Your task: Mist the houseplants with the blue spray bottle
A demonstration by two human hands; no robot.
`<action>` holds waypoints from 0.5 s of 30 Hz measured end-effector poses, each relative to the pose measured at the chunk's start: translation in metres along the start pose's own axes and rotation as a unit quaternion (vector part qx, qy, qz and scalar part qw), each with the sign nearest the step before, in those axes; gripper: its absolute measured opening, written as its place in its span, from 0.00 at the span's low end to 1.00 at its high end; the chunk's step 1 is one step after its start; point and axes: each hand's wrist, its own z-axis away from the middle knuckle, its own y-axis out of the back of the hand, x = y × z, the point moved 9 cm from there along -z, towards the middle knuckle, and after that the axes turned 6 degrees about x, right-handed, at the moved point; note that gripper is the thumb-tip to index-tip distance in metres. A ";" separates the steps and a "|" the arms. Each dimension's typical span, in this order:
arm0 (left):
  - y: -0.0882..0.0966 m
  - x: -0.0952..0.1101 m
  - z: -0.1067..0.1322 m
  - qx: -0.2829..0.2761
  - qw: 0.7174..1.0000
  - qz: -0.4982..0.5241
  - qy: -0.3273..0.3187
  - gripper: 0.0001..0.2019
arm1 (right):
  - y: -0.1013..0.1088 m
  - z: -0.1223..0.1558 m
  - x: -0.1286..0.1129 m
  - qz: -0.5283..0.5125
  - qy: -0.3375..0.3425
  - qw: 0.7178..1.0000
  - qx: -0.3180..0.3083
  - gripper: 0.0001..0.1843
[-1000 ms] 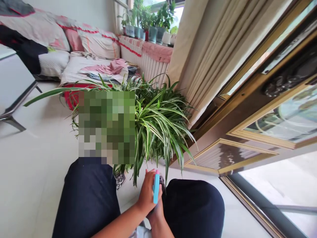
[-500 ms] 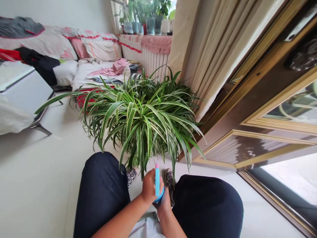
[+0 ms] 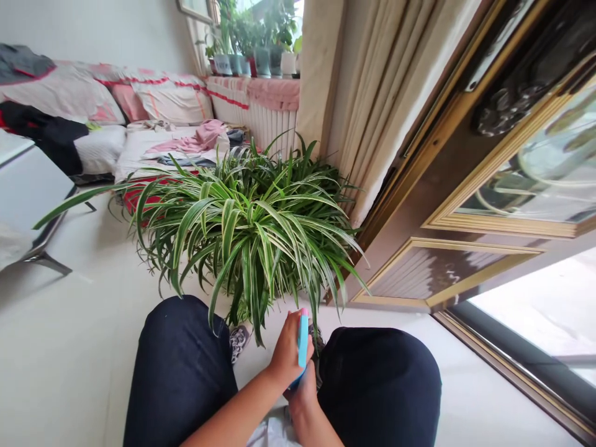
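A light-blue spray bottle with a pink nozzle is between my hands, its nozzle pointing away from me towards the leaves. My left hand is closed around its upper part, near the spray head. Lower down, my right hand wraps the bottle's blue body, which is mostly hidden by the fingers. Just beyond the hands spreads a large spider plant with long green and pale-striped leaves. Some leaf tips hang close to the nozzle. The plant's pot is hidden under the foliage.
My knees flank the hands. On the right are a brown door and a beige curtain. A covered sofa with clothes stands at the back left, near a white table. Potted plants line the windowsill.
The view has swung right, so the room shifts leftward. The spray bottle and both hands have moved slightly right relative to the plant, and the bottle now tilts a little. Both hands keep their hold.
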 end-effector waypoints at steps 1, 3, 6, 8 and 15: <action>-0.003 0.001 -0.002 -0.003 1.000 0.014 0.013 0.22 | 0.003 -0.001 -0.002 -0.012 -0.003 1.000 0.015 0.22; -0.009 0.002 -0.004 -0.010 0.999 0.041 0.035 0.19 | 0.011 0.000 -0.002 -0.038 -0.028 0.997 0.060 0.20; -0.011 0.004 -0.005 -0.007 0.997 0.060 0.040 0.16 | 0.018 0.005 -0.001 -0.062 -0.059 0.991 0.099 0.16; -0.007 0.004 -0.002 0.012 0.998 0.050 0.041 0.15 | 0.019 0.008 0.000 -0.061 -0.074 0.990 0.100 0.14; 0.011 -0.004 0.003 0.043 0.998 0.008 0.053 0.11 | 0.023 0.015 0.006 -0.059 -0.103 0.988 0.097 0.12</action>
